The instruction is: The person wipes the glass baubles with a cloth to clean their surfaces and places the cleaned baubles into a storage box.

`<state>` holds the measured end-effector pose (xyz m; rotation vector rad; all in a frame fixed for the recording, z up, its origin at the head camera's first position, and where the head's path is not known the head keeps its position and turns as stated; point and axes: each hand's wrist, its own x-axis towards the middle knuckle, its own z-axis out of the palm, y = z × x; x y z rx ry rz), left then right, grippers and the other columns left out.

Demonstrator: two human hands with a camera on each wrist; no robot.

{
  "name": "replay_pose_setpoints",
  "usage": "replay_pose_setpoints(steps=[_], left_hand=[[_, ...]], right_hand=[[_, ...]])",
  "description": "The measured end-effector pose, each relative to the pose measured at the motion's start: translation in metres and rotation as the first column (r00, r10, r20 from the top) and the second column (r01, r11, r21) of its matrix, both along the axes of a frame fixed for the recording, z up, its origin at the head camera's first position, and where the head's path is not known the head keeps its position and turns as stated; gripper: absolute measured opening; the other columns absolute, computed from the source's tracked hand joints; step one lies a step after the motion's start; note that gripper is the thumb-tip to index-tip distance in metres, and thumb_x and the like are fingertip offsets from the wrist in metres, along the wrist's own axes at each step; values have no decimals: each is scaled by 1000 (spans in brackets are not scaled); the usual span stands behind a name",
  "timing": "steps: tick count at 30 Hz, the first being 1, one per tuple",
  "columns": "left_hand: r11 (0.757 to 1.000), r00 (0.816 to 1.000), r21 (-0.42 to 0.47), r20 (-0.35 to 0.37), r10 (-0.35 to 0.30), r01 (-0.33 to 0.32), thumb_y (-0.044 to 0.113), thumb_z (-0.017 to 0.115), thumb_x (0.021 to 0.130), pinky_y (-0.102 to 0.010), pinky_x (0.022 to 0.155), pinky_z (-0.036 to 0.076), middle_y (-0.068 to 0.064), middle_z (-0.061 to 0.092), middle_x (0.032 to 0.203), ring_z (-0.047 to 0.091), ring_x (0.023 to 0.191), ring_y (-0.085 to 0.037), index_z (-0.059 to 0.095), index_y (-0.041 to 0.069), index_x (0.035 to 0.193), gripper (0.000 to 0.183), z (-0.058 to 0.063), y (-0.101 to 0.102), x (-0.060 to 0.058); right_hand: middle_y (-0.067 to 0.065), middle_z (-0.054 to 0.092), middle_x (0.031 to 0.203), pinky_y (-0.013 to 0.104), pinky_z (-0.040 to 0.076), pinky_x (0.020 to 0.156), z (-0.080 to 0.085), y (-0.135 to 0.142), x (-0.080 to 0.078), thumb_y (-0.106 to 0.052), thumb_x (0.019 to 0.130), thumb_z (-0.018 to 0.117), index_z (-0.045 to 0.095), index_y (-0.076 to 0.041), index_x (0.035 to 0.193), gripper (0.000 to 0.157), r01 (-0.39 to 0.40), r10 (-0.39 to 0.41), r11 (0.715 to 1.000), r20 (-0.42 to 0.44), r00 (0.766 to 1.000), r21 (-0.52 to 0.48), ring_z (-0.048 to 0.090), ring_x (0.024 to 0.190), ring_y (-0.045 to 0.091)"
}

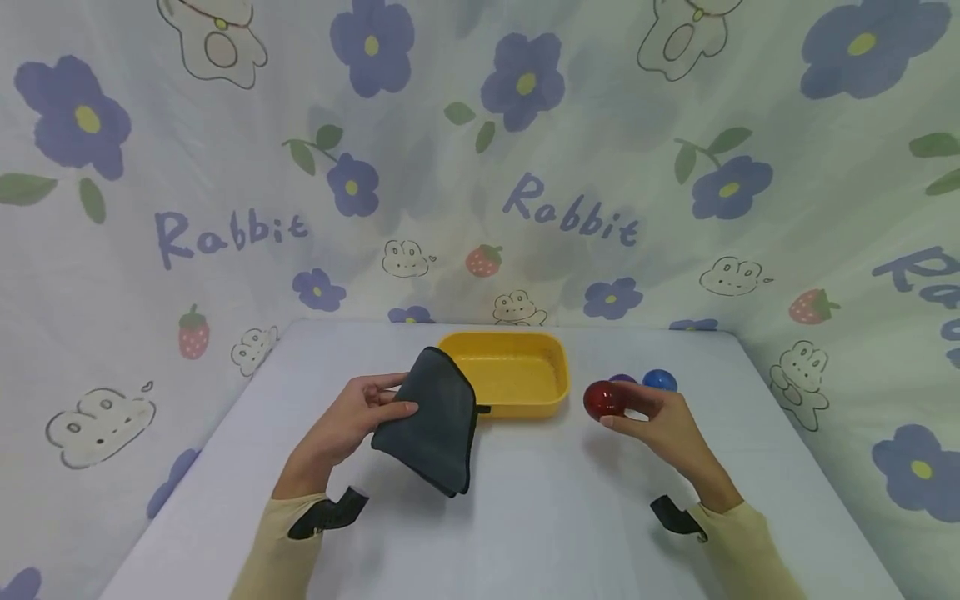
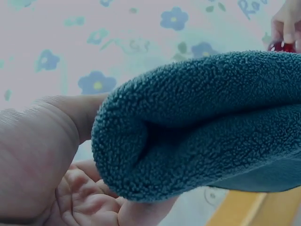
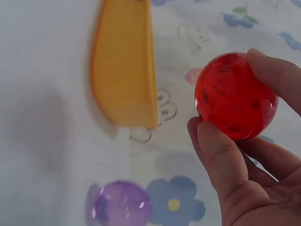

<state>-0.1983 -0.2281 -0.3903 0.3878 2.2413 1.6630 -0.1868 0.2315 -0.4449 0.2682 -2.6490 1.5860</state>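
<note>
My left hand [image 1: 358, 414] pinches a folded dark grey cloth [image 1: 433, 425] between thumb and fingers, held up above the table left of centre. Black edging runs round the cloth, and a small black tab [image 1: 483, 409] sticks out at its right. In the left wrist view, the fluffy blue-green side of the cloth [image 2: 197, 84] shows along the thick fold. On the right, my right hand [image 1: 663, 421] grips a see-through red ball [image 1: 602, 401] by its fingertips. The red ball [image 3: 235, 96] is raised over the table, higher than a purple ball [image 3: 123, 205].
Behind the cloth stands a shallow yellow tray [image 1: 517, 410], its left part hidden. Beyond my right hand lie a blue ball [image 1: 660, 380] and the purple ball [image 1: 622, 378], which is mostly covered. A patterned curtain [image 1: 450, 208] rises behind the white table [image 1: 555, 517].
</note>
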Motion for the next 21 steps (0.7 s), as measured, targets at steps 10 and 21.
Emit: replay_pose_setpoints(steps=[10, 21], left_hand=[[999, 999, 27, -21, 31, -31, 16, 71, 96, -29, 82, 62, -26, 74, 118, 79, 86, -17, 43, -1, 155, 68, 16, 30, -3], [994, 996, 105, -84, 35, -26, 14, 70, 96, -33, 76, 63, -29, 74, 117, 79, 79, -19, 49, 4, 153, 62, 35, 61, -5]], right_hand=[[8, 70, 136, 37, 59, 97, 23, -50, -12, -35, 82, 87, 67, -17, 137, 61, -67, 70, 993, 33, 997, -96, 65, 129, 32], [6, 74, 127, 41, 58, 98, 46, -94, -16, -27, 84, 86, 71, -19, 131, 50, -167, 163, 969, -40, 986, -180, 67, 124, 29]])
